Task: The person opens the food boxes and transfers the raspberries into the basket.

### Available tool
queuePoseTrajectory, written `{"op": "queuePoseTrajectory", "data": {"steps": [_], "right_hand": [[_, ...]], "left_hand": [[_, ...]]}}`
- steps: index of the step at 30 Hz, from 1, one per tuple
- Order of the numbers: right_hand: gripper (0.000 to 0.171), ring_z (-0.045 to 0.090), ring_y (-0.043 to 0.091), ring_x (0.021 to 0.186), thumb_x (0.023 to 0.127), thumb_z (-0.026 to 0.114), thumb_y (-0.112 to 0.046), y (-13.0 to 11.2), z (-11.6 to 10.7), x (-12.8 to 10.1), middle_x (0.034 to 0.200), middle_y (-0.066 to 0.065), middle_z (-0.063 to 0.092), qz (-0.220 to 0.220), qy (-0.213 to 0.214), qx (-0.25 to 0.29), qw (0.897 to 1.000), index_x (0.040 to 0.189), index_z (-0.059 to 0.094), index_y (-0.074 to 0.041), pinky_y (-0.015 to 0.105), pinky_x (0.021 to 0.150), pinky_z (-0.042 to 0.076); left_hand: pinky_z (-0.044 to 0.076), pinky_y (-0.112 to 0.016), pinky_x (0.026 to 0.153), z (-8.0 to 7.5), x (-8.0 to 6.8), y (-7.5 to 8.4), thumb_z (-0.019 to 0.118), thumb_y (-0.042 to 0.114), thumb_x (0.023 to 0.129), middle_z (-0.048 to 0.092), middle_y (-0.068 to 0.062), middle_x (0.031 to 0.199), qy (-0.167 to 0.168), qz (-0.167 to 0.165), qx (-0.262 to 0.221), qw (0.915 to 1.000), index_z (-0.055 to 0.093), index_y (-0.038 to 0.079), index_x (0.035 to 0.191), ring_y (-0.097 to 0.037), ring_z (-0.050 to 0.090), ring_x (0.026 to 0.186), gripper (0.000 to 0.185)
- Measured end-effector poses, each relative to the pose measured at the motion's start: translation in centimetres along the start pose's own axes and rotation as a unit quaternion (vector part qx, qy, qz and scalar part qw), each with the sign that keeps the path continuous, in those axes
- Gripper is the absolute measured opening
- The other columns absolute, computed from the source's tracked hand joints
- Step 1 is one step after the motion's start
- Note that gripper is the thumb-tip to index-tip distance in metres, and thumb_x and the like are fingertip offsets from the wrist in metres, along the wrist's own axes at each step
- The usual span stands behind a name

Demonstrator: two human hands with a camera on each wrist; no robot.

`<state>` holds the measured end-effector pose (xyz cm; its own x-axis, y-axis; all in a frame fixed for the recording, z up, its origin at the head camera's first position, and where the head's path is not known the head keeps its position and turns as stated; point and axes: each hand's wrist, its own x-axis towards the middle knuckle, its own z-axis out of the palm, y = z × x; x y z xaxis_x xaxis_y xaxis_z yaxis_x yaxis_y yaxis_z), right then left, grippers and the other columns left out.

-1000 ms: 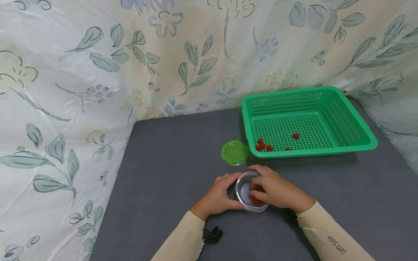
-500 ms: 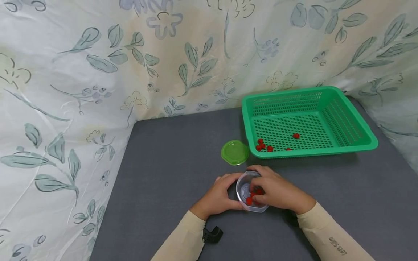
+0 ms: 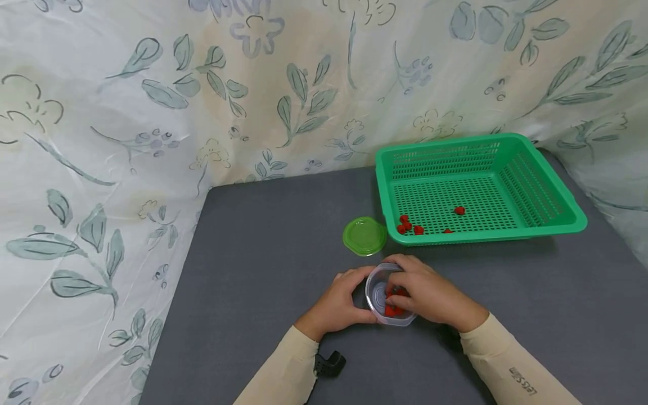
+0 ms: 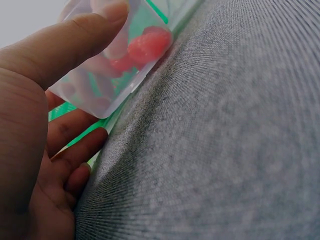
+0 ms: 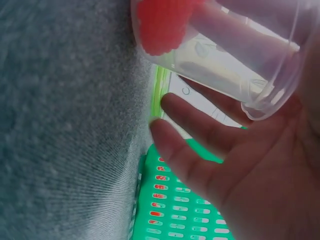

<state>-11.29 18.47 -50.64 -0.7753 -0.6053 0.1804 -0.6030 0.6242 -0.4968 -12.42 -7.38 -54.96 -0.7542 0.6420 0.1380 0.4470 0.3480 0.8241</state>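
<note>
Both your hands are engaged at one clear cup (image 3: pixel 376 298) near the front of the grey table (image 3: pixel 263 270). Your left hand (image 3: pixel 338 304) grips the cup from its left side, thumb on the near wall, fingers spread towards the far side. Your right hand (image 3: pixel 434 293) reaches in over the right of the rim, thumb and a fingertip inside at the red berries (image 3: pixel 391 310), while its other fingers extend outside the cup. Whether those inner fingertips pinch a berry or have let go, I cannot tell. The berries in the cup sit low, against its right portion; their number is partly hidden by your hand. Just beyond the cup lies a green lid (image 3: pixel 364 237), flat on the table, just beside the left end of a green basket (image 3: pixel 486 233). More red berries lie in the basket: a cluster at its near left corner, one against the near wall, another out on the floor. You wear cream sleeves (image 3: pixel 283 365), the right one lettered. A leaf-patterned curtain (image 3: pixel 304 34) backs the table.
</note>
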Motion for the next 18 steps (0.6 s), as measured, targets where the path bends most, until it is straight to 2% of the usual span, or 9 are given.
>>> {"op": "queuePoseTrajectory", "data": {"steps": [10,18], "right_hand": [[0.025,0.059,0.024,0.120,0.089,0.095,-0.027,0.22,0.16,0.39,0.135,0.003,0.064,-0.027,0.060,0.007,0.998,0.089,0.070,-0.027,0.044,0.091,0.058],[0.021,0.059,0.025,0.122,0.089,0.094,-0.021,-0.08,-0.21,0.61,0.135,0.006,0.065,-0.040,0.093,0.015,0.995,0.094,0.074,-0.021,0.046,0.093,0.059]], "left_hand": [[0.035,-0.047,0.115,-0.19,0.01,0.22,0.097,0.022,0.083,0.059,0.009,0.153,-0.002,0.003,0.000,1.0000,0.050,0.022,0.164,-0.009,0.053,0.136,0.093],[0.036,-0.047,0.113,-0.25,0.09,0.04,0.097,0.023,0.083,0.058,0.011,0.153,-0.002,0.013,-0.001,0.9999,0.051,0.023,0.163,-0.010,0.053,0.136,0.093]]}}
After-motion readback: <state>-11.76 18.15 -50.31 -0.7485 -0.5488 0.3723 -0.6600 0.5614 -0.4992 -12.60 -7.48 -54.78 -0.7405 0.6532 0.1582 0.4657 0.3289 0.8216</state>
